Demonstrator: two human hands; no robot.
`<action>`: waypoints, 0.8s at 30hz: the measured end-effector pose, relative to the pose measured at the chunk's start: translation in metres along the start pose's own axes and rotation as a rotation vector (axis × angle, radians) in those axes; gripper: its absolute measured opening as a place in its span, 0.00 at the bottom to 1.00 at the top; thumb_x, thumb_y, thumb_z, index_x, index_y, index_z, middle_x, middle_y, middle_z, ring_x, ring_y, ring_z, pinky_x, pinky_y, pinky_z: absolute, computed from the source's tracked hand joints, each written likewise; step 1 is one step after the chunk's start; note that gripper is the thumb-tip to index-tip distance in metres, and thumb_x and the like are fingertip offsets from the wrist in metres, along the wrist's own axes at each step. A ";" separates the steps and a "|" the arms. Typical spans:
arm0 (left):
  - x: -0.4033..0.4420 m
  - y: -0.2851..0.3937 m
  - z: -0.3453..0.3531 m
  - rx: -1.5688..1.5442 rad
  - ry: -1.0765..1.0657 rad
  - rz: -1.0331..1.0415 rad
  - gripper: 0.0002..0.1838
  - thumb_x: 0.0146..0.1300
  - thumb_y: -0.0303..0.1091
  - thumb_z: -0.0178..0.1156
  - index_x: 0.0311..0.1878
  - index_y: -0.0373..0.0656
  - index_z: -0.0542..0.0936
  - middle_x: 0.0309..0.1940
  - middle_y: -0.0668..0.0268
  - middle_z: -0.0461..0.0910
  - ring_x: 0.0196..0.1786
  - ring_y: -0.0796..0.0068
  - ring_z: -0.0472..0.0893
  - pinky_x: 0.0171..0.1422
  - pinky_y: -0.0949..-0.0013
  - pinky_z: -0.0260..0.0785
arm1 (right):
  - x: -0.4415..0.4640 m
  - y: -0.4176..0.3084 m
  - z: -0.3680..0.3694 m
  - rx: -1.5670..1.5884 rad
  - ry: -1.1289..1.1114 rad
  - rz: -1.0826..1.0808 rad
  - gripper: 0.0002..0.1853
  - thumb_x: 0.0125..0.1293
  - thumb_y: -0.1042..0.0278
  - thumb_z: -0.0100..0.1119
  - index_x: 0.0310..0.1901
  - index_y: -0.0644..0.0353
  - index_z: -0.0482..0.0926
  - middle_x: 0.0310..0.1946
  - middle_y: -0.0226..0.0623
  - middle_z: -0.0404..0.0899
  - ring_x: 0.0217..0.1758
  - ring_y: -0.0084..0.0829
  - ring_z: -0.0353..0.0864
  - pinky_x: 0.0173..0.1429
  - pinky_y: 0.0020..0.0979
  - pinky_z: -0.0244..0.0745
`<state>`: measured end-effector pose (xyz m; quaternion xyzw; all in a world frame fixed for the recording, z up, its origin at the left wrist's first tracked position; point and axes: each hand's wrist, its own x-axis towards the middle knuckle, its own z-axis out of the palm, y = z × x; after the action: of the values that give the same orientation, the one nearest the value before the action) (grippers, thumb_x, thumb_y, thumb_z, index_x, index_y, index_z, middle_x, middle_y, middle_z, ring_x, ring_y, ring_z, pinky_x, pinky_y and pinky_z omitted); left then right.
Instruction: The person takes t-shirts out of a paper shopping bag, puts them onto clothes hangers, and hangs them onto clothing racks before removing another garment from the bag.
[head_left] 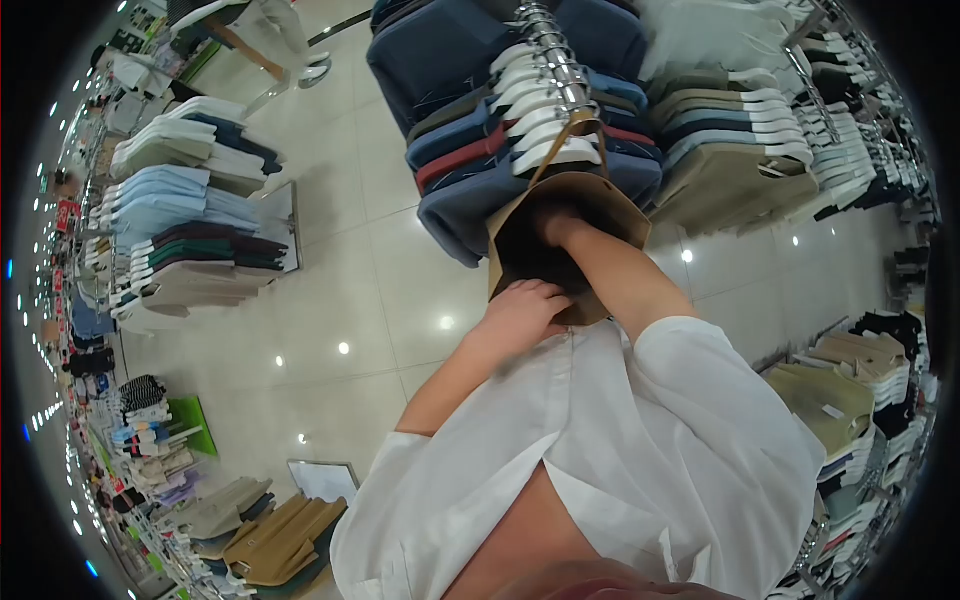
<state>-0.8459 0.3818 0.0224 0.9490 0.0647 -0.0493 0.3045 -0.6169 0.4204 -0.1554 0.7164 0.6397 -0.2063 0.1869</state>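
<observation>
A brown paper bag (pixel 625 208) hangs by its handles from the end of a metal rail (pixel 570 85), its mouth facing me. My left hand (pixel 525 305) is closed over the bag's near rim, fingers curled inward. My right hand (pixel 555 225) reaches into the bag; its fingers are lost in the dark interior, so whatever they touch is hidden. Directly behind the bag, blue, red and grey garments (pixel 445 215) hang on white hangers (pixel 545 130).
More garments (pixel 740 180) hang on a rack to the right. Clothes racks (pixel 200 210) line the left side, and tan tops (pixel 285 535) hang at lower left. Glossy tile floor (pixel 350 250) lies between. Someone's legs and shoes (pixel 315 72) are visible at the top left.
</observation>
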 end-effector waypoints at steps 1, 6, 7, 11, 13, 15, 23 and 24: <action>-0.001 0.001 0.004 -0.005 0.018 -0.013 0.26 0.61 0.41 0.73 0.63 0.48 0.83 0.64 0.60 0.81 0.69 0.55 0.78 0.76 0.55 0.68 | 0.006 0.002 0.013 0.037 0.043 0.078 0.20 0.73 0.63 0.58 0.63 0.56 0.85 0.68 0.43 0.81 0.70 0.41 0.82 0.72 0.45 0.76; -0.006 0.002 0.010 -0.020 -0.004 -0.112 0.29 0.61 0.43 0.73 0.65 0.49 0.82 0.63 0.63 0.82 0.69 0.58 0.78 0.76 0.56 0.68 | 0.015 -0.008 0.019 0.079 0.107 0.354 0.19 0.78 0.61 0.52 0.63 0.53 0.85 0.68 0.42 0.81 0.70 0.38 0.82 0.70 0.44 0.77; -0.007 0.001 0.010 -0.016 -0.005 -0.120 0.29 0.61 0.43 0.73 0.65 0.49 0.82 0.63 0.63 0.82 0.69 0.58 0.78 0.75 0.56 0.68 | 0.011 -0.009 0.013 0.073 0.112 0.361 0.19 0.79 0.61 0.52 0.64 0.53 0.84 0.68 0.42 0.81 0.70 0.37 0.82 0.70 0.44 0.77; -0.008 0.000 0.006 -0.005 0.023 -0.118 0.29 0.61 0.44 0.73 0.65 0.49 0.82 0.63 0.64 0.82 0.69 0.59 0.78 0.75 0.56 0.69 | 0.008 -0.010 0.006 0.071 0.128 0.412 0.20 0.79 0.60 0.51 0.66 0.53 0.82 0.68 0.42 0.81 0.72 0.37 0.80 0.70 0.43 0.76; -0.008 0.000 0.005 -0.003 0.018 -0.114 0.29 0.61 0.44 0.73 0.65 0.49 0.82 0.62 0.64 0.82 0.68 0.59 0.78 0.75 0.56 0.69 | 0.017 -0.007 0.019 0.056 0.129 0.410 0.21 0.80 0.60 0.51 0.67 0.54 0.81 0.69 0.42 0.80 0.73 0.38 0.79 0.71 0.43 0.75; -0.007 0.000 0.004 0.002 0.006 -0.113 0.30 0.61 0.45 0.73 0.66 0.49 0.82 0.62 0.64 0.82 0.68 0.59 0.78 0.74 0.56 0.69 | 0.021 -0.005 0.030 0.016 0.133 0.376 0.21 0.80 0.59 0.51 0.68 0.53 0.80 0.71 0.42 0.79 0.74 0.39 0.78 0.73 0.44 0.73; -0.001 0.004 0.002 0.007 -0.019 -0.089 0.29 0.62 0.46 0.72 0.65 0.48 0.82 0.61 0.63 0.82 0.67 0.59 0.79 0.74 0.57 0.69 | 0.016 -0.001 0.037 0.079 -0.085 0.257 0.27 0.73 0.58 0.61 0.71 0.54 0.79 0.76 0.45 0.73 0.77 0.43 0.75 0.75 0.48 0.72; 0.000 0.005 0.002 0.010 -0.022 -0.094 0.28 0.62 0.46 0.71 0.65 0.48 0.82 0.61 0.63 0.82 0.67 0.59 0.79 0.74 0.57 0.69 | 0.025 0.003 0.046 0.089 -0.120 0.237 0.27 0.72 0.59 0.63 0.71 0.54 0.80 0.75 0.45 0.74 0.76 0.43 0.76 0.74 0.49 0.73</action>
<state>-0.8453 0.3768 0.0239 0.9459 0.1056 -0.0741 0.2978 -0.6145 0.4170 -0.2079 0.7810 0.5285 -0.2533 0.2158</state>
